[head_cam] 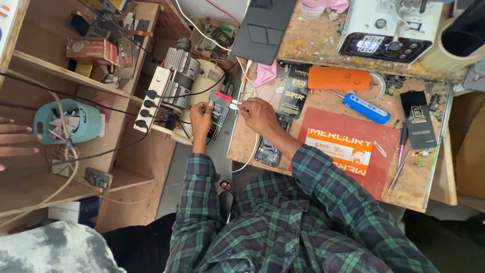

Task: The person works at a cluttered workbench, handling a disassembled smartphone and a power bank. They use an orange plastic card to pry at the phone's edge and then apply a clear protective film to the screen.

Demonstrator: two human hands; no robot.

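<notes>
My left hand grips a small black device with a red top and rows of buttons, held beside the wooden workbench edge. At the device's side, my right hand pinches a white plug on a white cable. Just under my right wrist a dark phone lies flat on the bench. Both arms wear green plaid sleeves.
A white power strip with black plugs and a grey motor unit sit left of my hands. The bench holds a red mat, an orange case, a blue tool and tweezers. Another person's hand reaches in at far left beside a teal basket.
</notes>
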